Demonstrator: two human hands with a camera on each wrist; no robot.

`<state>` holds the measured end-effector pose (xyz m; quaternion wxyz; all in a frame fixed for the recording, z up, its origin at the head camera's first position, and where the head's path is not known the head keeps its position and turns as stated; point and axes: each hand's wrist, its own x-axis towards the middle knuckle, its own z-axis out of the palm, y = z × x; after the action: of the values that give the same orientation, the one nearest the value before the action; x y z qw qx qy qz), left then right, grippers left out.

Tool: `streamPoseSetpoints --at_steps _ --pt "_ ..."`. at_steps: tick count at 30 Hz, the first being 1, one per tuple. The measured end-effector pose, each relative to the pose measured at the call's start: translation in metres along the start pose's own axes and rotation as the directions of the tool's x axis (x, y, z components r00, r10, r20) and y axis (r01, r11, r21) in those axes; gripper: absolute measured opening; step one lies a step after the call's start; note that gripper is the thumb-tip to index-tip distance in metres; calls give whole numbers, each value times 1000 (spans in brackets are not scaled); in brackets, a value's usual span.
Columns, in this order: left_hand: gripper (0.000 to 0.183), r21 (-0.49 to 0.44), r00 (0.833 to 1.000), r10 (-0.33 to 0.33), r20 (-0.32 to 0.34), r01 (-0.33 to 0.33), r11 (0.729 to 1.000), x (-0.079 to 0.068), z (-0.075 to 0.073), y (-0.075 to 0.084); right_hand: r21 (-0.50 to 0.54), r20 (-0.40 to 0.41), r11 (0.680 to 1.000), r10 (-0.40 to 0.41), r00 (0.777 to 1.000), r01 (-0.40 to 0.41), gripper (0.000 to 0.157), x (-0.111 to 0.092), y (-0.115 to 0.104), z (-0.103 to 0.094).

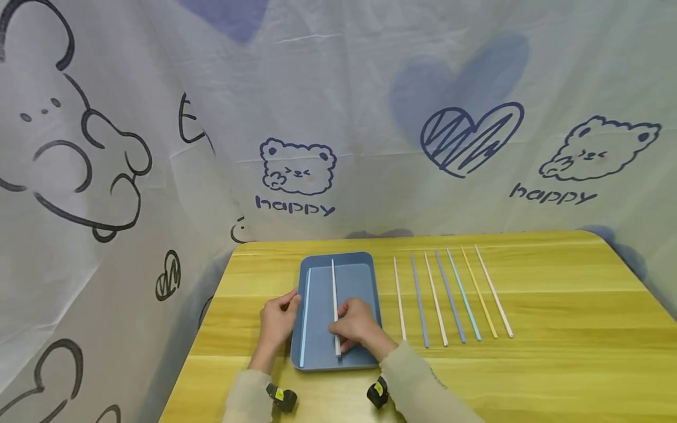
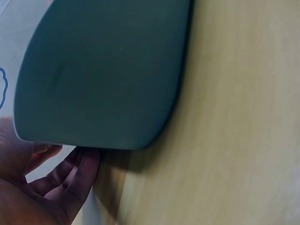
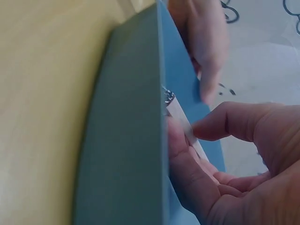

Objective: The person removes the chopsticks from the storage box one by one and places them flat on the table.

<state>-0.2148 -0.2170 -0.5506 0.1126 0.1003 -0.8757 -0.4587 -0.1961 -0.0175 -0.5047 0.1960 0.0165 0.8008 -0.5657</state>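
A blue tray (image 1: 376, 305) lies on the table, holding a light blue chopstick (image 1: 305, 329) along its left side. Inside it, my right hand (image 1: 357, 322) pinches a white chopstick (image 1: 334, 282) near its thick end, between thumb and fingers. That chopstick (image 3: 180, 117) shows close up in the right wrist view, partly hidden by the tray wall. At the tray's left rim, my left hand (image 1: 277, 320) grips the edge. From the left wrist view, its fingers (image 2: 84, 173) sit against the rim; their tips are partly hidden.
Right of the tray, several chopsticks lie side by side, among them a blue one (image 1: 420, 305), a yellow one (image 1: 480, 294) and a pale pink one (image 1: 494, 294). A printed cloth (image 1: 370, 117) hangs behind the wooden table (image 1: 582, 329).
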Motion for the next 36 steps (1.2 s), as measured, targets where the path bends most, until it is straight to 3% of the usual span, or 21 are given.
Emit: streamPoseSetpoints --at_steps 7,18,31,36 --pt "27 -3 1000 -4 -3 4 1000 1 2 0 -1 10 1000 -25 1000 25 32 -2 -5 -21" --pt "27 -9 1000 -1 -7 0 1000 0 2 -2 6 -52 1000 -7 999 7 33 -1 -3 -57" --pt "28 -7 1000 -19 6 19 1000 0 2 -1 70 -61 997 39 997 -34 41 1 17 -114" --pt "28 -14 1000 -15 12 15 1000 0 1 -1 46 -85 998 46 995 -42 43 -2 25 -136"
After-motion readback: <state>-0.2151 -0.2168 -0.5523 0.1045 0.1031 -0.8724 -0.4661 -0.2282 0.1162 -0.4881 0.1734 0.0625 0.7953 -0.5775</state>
